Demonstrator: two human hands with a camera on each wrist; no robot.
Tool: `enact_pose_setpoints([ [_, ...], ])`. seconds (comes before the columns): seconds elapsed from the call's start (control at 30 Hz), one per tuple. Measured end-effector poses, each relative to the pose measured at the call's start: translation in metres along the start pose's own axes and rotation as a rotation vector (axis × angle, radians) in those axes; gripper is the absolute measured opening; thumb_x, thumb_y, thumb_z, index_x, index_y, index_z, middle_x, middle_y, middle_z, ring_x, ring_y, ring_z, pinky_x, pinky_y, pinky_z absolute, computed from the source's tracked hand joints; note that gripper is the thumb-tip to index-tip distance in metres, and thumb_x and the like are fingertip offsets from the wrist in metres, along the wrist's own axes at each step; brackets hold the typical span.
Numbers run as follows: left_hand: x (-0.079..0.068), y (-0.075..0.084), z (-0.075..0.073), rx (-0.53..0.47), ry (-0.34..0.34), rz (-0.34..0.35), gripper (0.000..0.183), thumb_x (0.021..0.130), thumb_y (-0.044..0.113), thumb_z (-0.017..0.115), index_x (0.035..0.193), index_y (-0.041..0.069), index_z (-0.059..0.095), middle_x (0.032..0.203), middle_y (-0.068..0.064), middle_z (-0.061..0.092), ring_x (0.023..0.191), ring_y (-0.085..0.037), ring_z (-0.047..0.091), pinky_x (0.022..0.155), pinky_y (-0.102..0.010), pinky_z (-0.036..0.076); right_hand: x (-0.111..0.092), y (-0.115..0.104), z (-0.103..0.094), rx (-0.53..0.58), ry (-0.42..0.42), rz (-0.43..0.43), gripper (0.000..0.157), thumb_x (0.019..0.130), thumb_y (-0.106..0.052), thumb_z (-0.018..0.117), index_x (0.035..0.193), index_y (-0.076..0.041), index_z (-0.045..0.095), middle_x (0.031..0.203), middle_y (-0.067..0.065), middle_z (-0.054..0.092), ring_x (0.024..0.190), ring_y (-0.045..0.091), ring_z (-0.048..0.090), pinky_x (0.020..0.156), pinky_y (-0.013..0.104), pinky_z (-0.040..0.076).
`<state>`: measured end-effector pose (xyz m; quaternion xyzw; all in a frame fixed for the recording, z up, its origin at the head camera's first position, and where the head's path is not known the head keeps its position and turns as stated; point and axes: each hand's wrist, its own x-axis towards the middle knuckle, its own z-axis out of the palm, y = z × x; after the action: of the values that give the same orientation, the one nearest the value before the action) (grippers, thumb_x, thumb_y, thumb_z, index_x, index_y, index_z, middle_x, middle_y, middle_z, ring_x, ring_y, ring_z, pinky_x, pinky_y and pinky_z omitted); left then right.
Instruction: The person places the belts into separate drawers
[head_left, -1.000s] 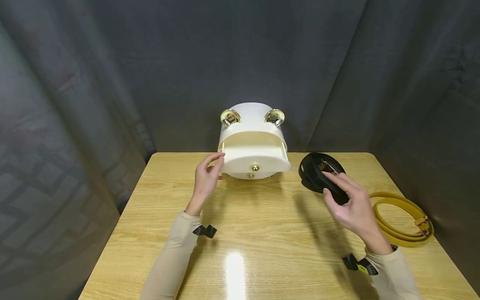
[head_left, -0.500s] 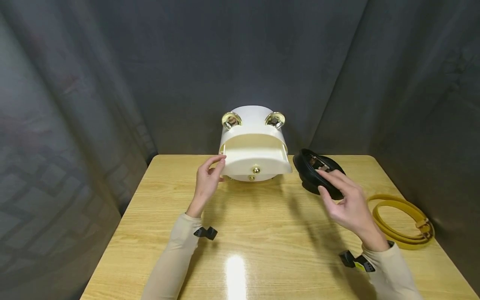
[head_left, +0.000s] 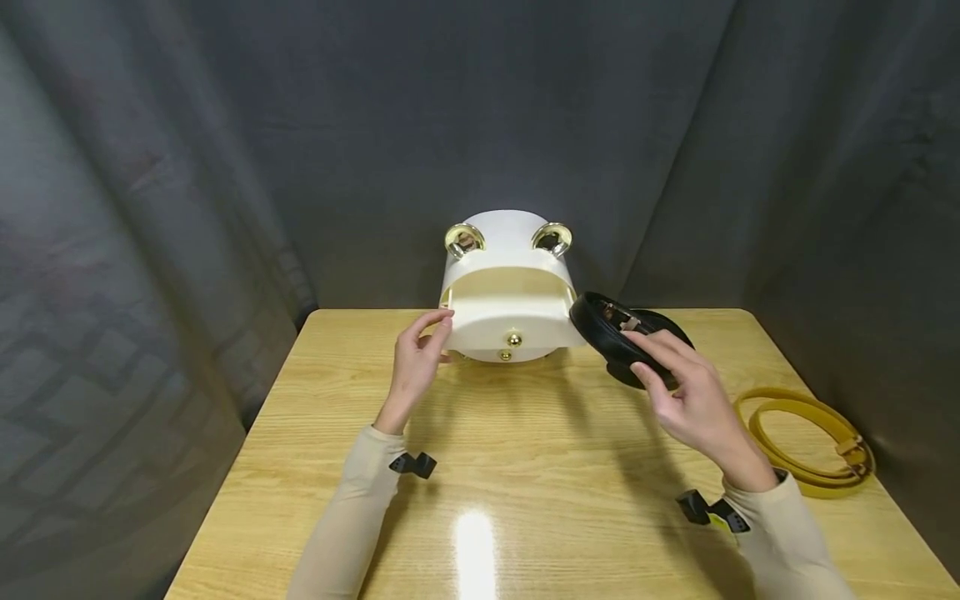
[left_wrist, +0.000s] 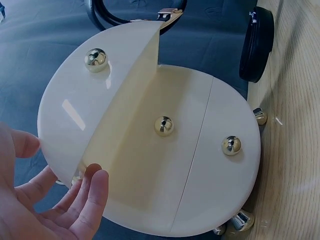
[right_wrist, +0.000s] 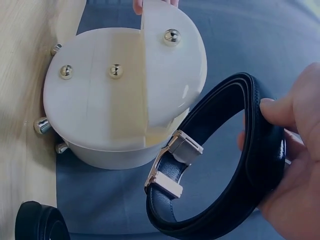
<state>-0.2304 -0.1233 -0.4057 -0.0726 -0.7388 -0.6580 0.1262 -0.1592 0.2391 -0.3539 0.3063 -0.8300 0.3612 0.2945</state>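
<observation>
A small white rounded cabinet [head_left: 501, 229] with gold knobs stands at the table's back, its top drawer [head_left: 480, 333] pulled out. My left hand [head_left: 415, 367] holds that drawer's left edge, thumb at the front and fingers [left_wrist: 92, 197] behind it. A coiled black belt [head_left: 600, 329] with a metal buckle [right_wrist: 170, 162] is gripped in my right hand [head_left: 693, 400] between thumb and fingers. It is raised and tilted beside the drawer's right end; in the head view its edge overlaps that corner. Whether they touch, I cannot tell.
Another black coil [right_wrist: 42, 222], probably a belt, lies on the table right of the cabinet, mostly hidden in the head view. A coiled mustard-yellow belt [head_left: 806, 483] rests near the table's right edge. Grey curtains [head_left: 480, 125] hang behind and at both sides.
My right hand has lifted the black belt and moved it left to the drawer's right end. The left hand stays at the drawer, which remains pulled out.
</observation>
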Motion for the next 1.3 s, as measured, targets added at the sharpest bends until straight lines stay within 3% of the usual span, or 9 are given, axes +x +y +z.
enact_pose_setpoints([
  [0.13,0.0,0.001,0.0,-0.001,0.001,0.002,0.033,0.109,0.023,0.061,0.135,0.005,0.07,0.148,-0.014,0.062,0.095,-0.043,0.074,0.065,-0.025,0.062,0.004,-0.001,0.0,0.015,0.017,0.009,0.055,0.085,0.022,0.07,0.136,0.0,0.07,0.109,0.012,0.072,0.09,-0.001,0.054,0.067,0.012,0.043],
  [0.4,0.001,0.002,0.001,0.002,0.003,0.009,0.033,0.108,0.023,0.062,0.134,0.005,0.071,0.148,-0.014,0.063,0.086,-0.021,0.074,0.066,-0.024,0.062,0.009,-0.001,0.001,0.002,0.007,0.046,0.053,0.089,0.02,0.069,0.138,-0.001,0.069,0.116,0.015,0.073,0.094,-0.004,0.056,0.068,0.009,0.044],
  [0.5,0.001,0.002,0.002,0.011,0.003,0.01,0.033,0.109,0.024,0.061,0.134,0.006,0.071,0.147,-0.013,0.063,0.087,-0.027,0.074,0.066,-0.026,0.062,0.01,-0.003,0.002,0.011,0.009,0.044,0.054,0.089,0.02,0.069,0.138,-0.001,0.069,0.117,0.015,0.073,0.096,-0.003,0.057,0.07,0.01,0.044],
  [0.67,0.0,0.001,0.001,0.023,0.004,0.009,0.033,0.108,0.025,0.061,0.134,0.006,0.071,0.148,-0.013,0.064,0.093,-0.041,0.074,0.07,-0.04,0.066,0.014,-0.006,0.004,0.029,0.018,0.042,0.054,0.089,0.021,0.068,0.138,-0.003,0.07,0.121,0.014,0.074,0.102,-0.003,0.059,0.074,0.009,0.043],
  [0.83,-0.001,0.001,0.002,0.022,0.002,0.006,0.033,0.108,0.025,0.061,0.135,0.007,0.071,0.149,-0.013,0.063,0.095,-0.042,0.074,0.073,-0.046,0.067,0.019,-0.007,0.005,0.033,0.019,0.026,0.053,0.089,0.021,0.069,0.137,-0.002,0.071,0.119,0.014,0.074,0.103,-0.004,0.059,0.078,0.01,0.043],
  [1.07,-0.002,0.002,0.004,0.017,-0.009,0.013,0.033,0.108,0.024,0.062,0.135,0.007,0.071,0.149,-0.012,0.063,0.095,-0.044,0.074,0.075,-0.055,0.065,0.022,-0.009,0.005,0.06,0.022,0.024,0.051,0.09,0.02,0.069,0.135,-0.002,0.072,0.115,0.013,0.074,0.092,-0.002,0.058,0.071,0.009,0.046],
  [1.3,-0.001,0.003,0.006,0.014,-0.01,0.024,0.033,0.109,0.024,0.061,0.135,0.006,0.07,0.149,-0.013,0.063,0.093,-0.043,0.074,0.073,-0.051,0.066,0.029,-0.011,0.005,0.067,0.012,0.029,0.05,0.092,0.018,0.068,0.137,-0.004,0.072,0.114,0.011,0.074,0.09,0.001,0.056,0.073,0.012,0.044],
])
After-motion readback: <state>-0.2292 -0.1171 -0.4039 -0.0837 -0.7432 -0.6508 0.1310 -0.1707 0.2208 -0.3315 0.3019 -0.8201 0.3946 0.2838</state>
